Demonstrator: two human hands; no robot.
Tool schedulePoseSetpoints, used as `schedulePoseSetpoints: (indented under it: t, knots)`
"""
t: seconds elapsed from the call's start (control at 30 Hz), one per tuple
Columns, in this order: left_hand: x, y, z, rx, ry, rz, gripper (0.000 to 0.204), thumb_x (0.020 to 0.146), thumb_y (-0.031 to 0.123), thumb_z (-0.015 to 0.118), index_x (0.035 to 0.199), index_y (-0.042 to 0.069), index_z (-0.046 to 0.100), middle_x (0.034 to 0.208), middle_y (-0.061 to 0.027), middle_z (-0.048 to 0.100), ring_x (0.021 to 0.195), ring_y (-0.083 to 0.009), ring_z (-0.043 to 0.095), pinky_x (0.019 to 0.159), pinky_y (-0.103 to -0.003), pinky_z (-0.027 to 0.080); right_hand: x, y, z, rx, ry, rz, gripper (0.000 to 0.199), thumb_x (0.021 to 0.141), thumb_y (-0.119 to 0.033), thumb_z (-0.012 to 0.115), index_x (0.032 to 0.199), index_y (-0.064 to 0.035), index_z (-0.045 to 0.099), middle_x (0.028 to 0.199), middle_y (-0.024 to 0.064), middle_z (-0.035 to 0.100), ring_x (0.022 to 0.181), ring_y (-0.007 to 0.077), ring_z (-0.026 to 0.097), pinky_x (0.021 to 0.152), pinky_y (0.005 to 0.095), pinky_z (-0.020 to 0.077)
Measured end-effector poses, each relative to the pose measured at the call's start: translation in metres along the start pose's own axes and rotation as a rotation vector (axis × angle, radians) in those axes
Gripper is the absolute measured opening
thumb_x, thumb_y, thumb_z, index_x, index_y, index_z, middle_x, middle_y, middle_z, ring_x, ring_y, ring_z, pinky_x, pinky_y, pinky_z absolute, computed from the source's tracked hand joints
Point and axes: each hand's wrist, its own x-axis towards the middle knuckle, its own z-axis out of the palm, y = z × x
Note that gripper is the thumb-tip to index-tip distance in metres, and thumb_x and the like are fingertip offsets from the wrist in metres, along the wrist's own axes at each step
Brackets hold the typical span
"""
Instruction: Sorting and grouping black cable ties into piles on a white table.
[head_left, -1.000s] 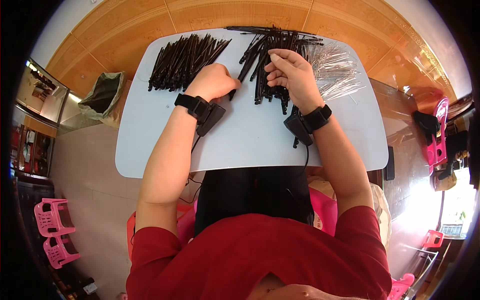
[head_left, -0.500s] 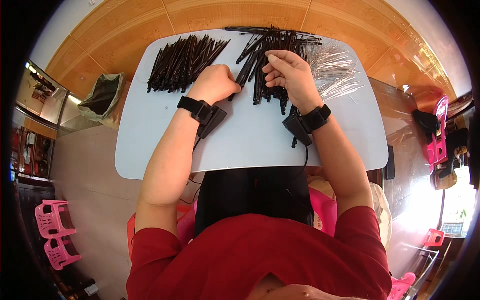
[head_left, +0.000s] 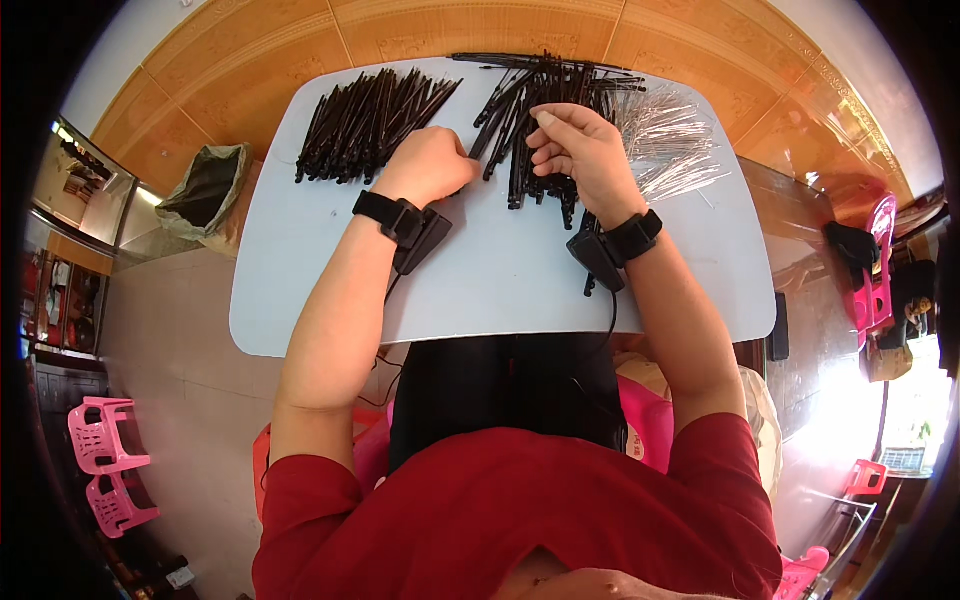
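Observation:
My left hand (head_left: 428,166) is closed over the table, its knuckles up, between two piles of slim black sticks. Whatever its fingers hold is hidden under the hand. To its left lies the first pile of black sticks (head_left: 372,125), with knobbed ends toward me. My right hand (head_left: 584,160) hovers over the second pile of black sticks (head_left: 520,150), thumb and forefinger pinched together and the other fingers curled. Anything in that pinch is too thin to make out. Just right of it lies a spread of thin silvery wire-like pins (head_left: 668,140).
The pale table (head_left: 480,285) has rounded corners and stands by an orange-brown tiled wall (head_left: 460,30). A lone black stick (head_left: 588,284) lies near my right wrist. An open bag (head_left: 208,195) stands left of the table. Black wrist straps with cabled boxes sit on both wrists.
A black stick end visible beside my left fingers earlier no longer shows there. Both hands have stayed almost in place, the right one slightly lower.

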Motion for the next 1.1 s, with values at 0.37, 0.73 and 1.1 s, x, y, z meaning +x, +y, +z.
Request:
schedulePoseSetpoints:
  t: [0.37, 0.73, 1.1]
  knots:
    - [0.001, -0.008, -0.001, -0.766, -0.177, 0.073, 0.020, 0.089, 0.010, 0.060, 0.103, -0.002, 0.068, 0.082, -0.0037, 0.065, 0.072, -0.0116, 0.061, 0.060, -0.027, 0.051, 0.000, 0.001, 0.004, -0.052, -0.040, 0.088, 0.028, 0.096, -0.022, 0.062, 0.113, 0.0001, 0.063, 0.085, 0.0053, 0.065, 0.069, 0.0103, 0.062, 0.061, 0.0239, 0.0538]
    - [-0.011, 0.014, 0.003, -0.743, -0.199, 0.236, 0.023, 0.090, 0.013, 0.064, 0.107, -0.004, 0.064, 0.083, -0.0045, 0.066, 0.067, -0.0114, 0.060, 0.062, -0.026, 0.052, 0.000, -0.001, -0.002, -0.055, -0.051, 0.065, 0.027, 0.095, -0.025, 0.064, 0.102, 0.0009, 0.062, 0.077, 0.0043, 0.063, 0.064, 0.0092, 0.060, 0.056, 0.0244, 0.0529]
    - [-0.002, -0.001, 0.007, -0.904, -0.116, 0.149, 0.018, 0.092, 0.010, 0.059, 0.105, -0.002, 0.062, 0.086, -0.0056, 0.066, 0.073, -0.0127, 0.063, 0.068, -0.027, 0.054, -0.005, -0.041, -0.046, -0.504, 0.142, -0.062, 0.027, 0.092, -0.020, 0.065, 0.104, 0.0043, 0.064, 0.082, 0.0066, 0.066, 0.062, 0.0087, 0.060, 0.055, 0.0236, 0.0533]
